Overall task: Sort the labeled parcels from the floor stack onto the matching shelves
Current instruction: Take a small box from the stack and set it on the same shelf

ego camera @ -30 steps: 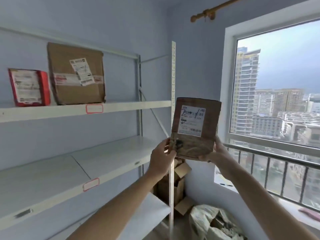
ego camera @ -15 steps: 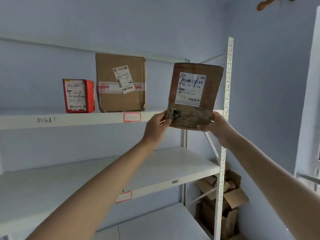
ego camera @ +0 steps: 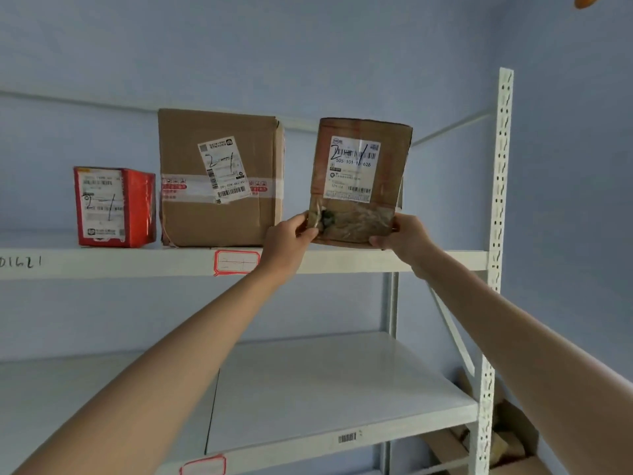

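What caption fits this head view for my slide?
Both hands, left hand and right hand, hold a brown parcel marked 2-1 at the upper shelf beside a cardboard box.

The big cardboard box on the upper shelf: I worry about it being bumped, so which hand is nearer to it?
Left. The left hand grips the held parcel just beside the big cardboard box; the right hand holds the parcel's far corner.

The small brown cardboard parcel point(ego camera: 359, 180) looks worn, with glossy tape and a paper label; the white metal shelf point(ego camera: 342, 382) is smooth and matt.
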